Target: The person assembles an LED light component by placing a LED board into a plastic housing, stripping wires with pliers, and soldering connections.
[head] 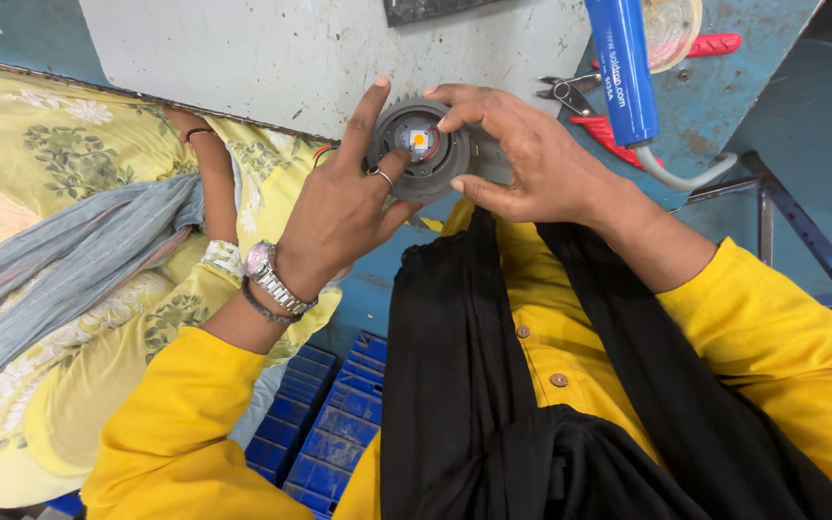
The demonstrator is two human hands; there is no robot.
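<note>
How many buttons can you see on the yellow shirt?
2. One button sits higher on the yellow shirt, beside the black scarf; the other button lies lower and further right. More may be hidden under the scarf.

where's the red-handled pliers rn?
Head view, upper right: the red-handled pliers lie on the blue table, partly under the blue cylinder tool, just right of the right hand.

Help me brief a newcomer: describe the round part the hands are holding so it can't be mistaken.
At the near edge of the grey worktop, the left hand and right hand hold a dark grey toothed disc. Unlike the red-handled pliers and blue cylinder nearby, it has a small orange-yellow square at its centre.
</note>
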